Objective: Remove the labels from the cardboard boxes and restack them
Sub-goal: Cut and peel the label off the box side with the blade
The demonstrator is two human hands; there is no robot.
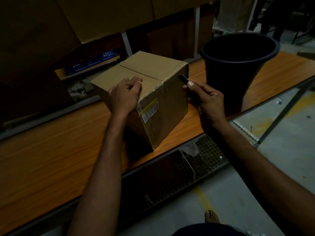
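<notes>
Plainly lit it is not, but the right hand (207,101) clearly pinches a small dark tool (183,78) between thumb and fingers. The tool's free end sticks up and away from the grip, just beside the upper right edge of the box (153,68). I cannot tell whether the tip touches the cardboard.

Left of that grip, the left hand (125,95) lies on the box's near top edge. Its fingers are curled, with the tips on the top flap. The thumb is hidden, so I cannot tell whether this hand clasps the box or only rests on it.

The label (150,110), yellow and white with small printed codes, is stuck to the box's near side face. It sits below and between the two hands, just beside the left wrist and well below the tool. Clear tape (153,92) runs over the box edge above the label, between the hands.

The box stands closed on a wooden table (42,150), its top seam running away from the left fingertips. Beyond the right hand, on the side away from the box, a black bin (238,74) stands on the same table, near the box but apart from it. Under the right forearm a wire grid (204,159) shows below the table edge. A foot (212,217) is on the floor lower down.
</notes>
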